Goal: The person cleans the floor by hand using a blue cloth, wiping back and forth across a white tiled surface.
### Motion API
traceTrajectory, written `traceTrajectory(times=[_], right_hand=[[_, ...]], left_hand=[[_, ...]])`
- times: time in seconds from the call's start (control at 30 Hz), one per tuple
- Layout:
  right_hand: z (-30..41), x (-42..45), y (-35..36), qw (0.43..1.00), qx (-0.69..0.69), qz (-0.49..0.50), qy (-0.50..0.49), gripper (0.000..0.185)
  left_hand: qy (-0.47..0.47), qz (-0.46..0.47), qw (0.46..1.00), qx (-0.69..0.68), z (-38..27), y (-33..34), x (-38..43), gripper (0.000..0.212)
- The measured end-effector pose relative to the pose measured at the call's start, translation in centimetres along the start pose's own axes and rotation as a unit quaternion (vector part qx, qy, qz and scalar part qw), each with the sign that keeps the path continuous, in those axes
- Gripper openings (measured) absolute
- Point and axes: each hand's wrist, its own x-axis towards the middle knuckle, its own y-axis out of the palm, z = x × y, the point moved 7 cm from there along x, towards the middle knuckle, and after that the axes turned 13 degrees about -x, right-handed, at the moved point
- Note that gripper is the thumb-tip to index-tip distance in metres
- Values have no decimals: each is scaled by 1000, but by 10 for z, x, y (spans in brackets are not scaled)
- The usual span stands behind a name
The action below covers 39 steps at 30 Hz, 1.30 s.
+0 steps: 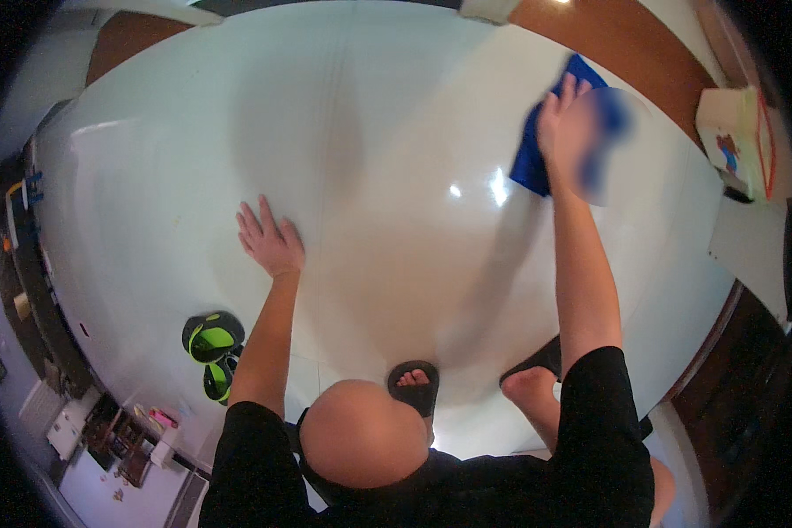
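Observation:
My left hand [270, 243] rests palm down on the glossy white floor [396, 145], its fingers spread and holding nothing. Farther out on the right, with that arm stretched forward, my right hand [564, 135] lies over a blue cloth [531, 155] and presses it to the floor. A round blurred patch covers part of this hand and of the cloth, so the thumb side and grip are only partly visible. Below my arms, a bare knee and a foot in a black slide sandal [413, 383] show; the other foot [525, 383] is to the right.
A pair of black clogs with bright green lining [212, 343] stands beside my left forearm. At the right edge is a white container [726, 135] with a red rim. Brown surface [620, 39] borders the floor at the upper right. Furniture and small items [129, 435] sit at the lower left.

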Motion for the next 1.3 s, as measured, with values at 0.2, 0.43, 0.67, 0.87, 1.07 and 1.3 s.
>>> traceTrajectory(times=[0.2,0.43,0.67,0.87,1.07,1.3], right_hand=[[220,-21,-47,974,102,51,-197,60],[274,-86,-91,874,219,58,-430,53],[229,-254,-143,760,264,178,-566,61],[209,-293,-149,730,326,197,-567,61],[244,-175,-122,831,307,115,-450,65],[241,2,-36,949,83,22,-302,59]], left_hand=[[-16,18,1000,-4,0,-1,0,66],[-21,26,999,4,1,1,1,65],[-6,15,1000,-6,3,1,2,65],[-5,12,1000,-4,4,1,1,63],[8,5,1000,6,6,-5,-1,62],[-8,17,1000,-15,1,1,2,63]])
